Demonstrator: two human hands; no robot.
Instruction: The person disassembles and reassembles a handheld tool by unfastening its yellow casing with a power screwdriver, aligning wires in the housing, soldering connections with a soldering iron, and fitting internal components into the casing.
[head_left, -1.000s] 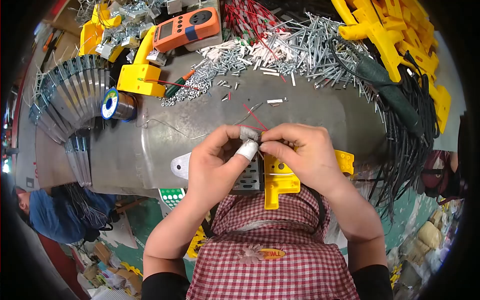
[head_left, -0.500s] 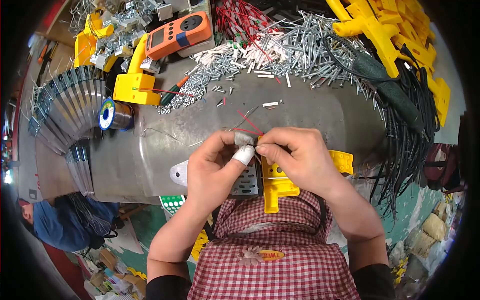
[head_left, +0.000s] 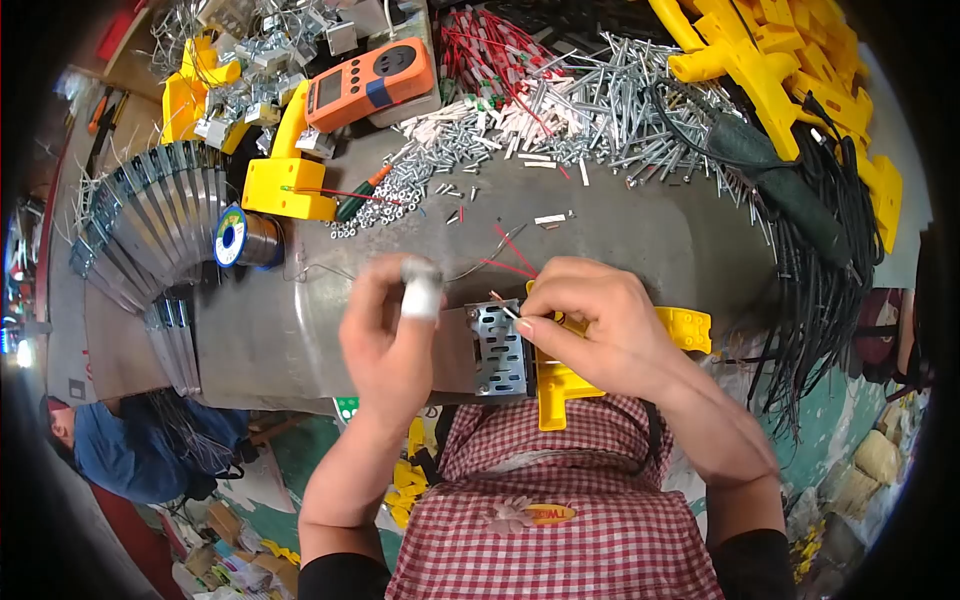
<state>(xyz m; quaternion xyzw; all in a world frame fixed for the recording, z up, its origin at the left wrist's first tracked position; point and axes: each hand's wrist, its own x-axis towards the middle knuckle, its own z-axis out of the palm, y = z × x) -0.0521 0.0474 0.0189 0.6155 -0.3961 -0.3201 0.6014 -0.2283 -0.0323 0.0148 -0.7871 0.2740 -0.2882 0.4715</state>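
Observation:
My right hand (head_left: 595,315) pinches a thin wire (head_left: 507,309) between thumb and forefinger, its bare copper-coloured tip pointing up and left. Under that hand lies a yellow plastic housing (head_left: 565,385), partly covered by my fingers. A slotted metal plate (head_left: 500,350) adjoins the housing on its left. My left hand (head_left: 385,335) is above the bench, left of the plate and apart from it. White and grey wrappings cover its thumb and forefinger, which are closed together; anything between them is too small to make out. Red wires (head_left: 510,255) stick out behind the housing.
A solder spool (head_left: 246,238), a screwdriver (head_left: 360,195) and an orange meter (head_left: 370,82) stand or lie at the left back. Screws and nuts (head_left: 600,110) are heaped behind. Black cables (head_left: 815,290) hang at the right. Another person's blue sleeve (head_left: 150,450) shows at lower left.
My left hand has moved left, away from my right hand, uncovering the slotted plate. The wire's bare tip now shows in my right fingers. The whole view has shifted slightly.

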